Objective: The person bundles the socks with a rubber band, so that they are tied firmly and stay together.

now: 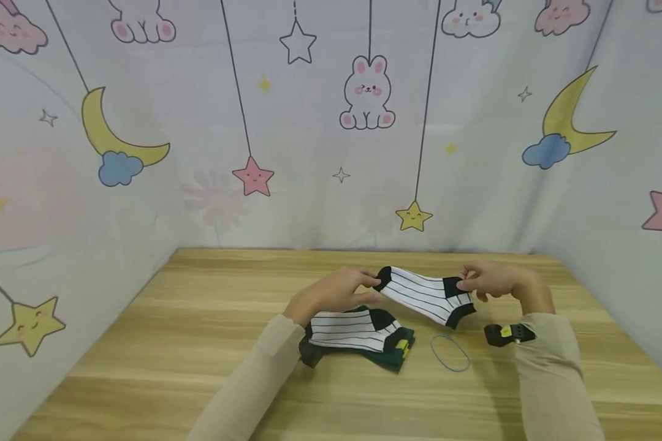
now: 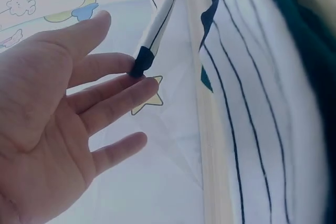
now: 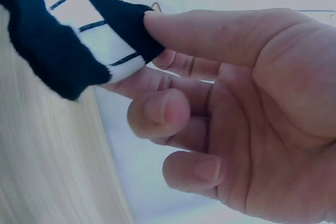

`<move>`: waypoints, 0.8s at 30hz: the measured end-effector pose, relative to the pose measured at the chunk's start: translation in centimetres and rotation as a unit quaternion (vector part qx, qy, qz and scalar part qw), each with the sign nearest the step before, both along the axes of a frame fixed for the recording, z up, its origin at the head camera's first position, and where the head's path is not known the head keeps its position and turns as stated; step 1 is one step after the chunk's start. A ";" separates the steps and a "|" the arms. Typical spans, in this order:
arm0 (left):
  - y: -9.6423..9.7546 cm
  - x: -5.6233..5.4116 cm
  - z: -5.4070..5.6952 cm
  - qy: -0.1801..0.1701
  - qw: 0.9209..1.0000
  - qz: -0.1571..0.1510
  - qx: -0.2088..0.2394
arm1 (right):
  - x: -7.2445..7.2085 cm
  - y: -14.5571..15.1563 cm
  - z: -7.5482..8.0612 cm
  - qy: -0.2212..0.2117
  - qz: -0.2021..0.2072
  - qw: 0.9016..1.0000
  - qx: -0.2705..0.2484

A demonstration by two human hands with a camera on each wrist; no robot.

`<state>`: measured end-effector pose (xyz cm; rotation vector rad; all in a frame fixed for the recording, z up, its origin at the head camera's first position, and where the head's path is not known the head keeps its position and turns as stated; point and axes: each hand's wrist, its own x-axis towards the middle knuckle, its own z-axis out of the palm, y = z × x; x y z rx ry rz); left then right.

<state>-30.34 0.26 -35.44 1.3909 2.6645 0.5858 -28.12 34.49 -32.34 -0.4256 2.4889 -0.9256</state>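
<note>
A white ankle sock with thin black stripes and black toe, heel and cuff is stretched above the table. My right hand pinches it by the black heel between thumb and index finger; the right wrist view shows the dark cuff hanging beside. At the toe, my left hand touches the black tip with its index and middle fingers, thumb apart and fingers nearly straight in the left wrist view. Below lies a matching striped sock, flat on a dark green cloth item with a yellow patch.
A thin bluish loop lies on the wooden table, right of the lower sock. Black wrist-worn devices, one being the right strap, stick out near each sleeve. A printed white curtain encloses the table's back and sides.
</note>
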 end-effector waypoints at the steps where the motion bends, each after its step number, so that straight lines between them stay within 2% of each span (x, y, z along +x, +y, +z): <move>1: -0.1 -0.1 0.0 -0.001 1.000 0.003 0.007 | 0.0 0.0 0.1 0.005 0.002 1.000 -0.002; 7: -0.5 -0.2 0.4 -0.002 0.998 0.042 0.054 | 0.2 -0.4 0.5 0.035 0.012 0.999 -0.022; 13: -0.7 -0.1 0.7 0.024 0.993 0.076 0.090 | 0.6 -1.1 0.9 0.044 0.029 0.998 -0.035; 17: -0.7 -0.3 0.9 0.038 0.986 0.095 0.130 | 0.5 -1.6 1.5 0.049 0.044 0.996 -0.052; 24: -0.9 -0.1 1.4 0.016 0.969 0.142 0.203 | 0.6 -2.3 1.9 0.049 0.066 0.993 -0.084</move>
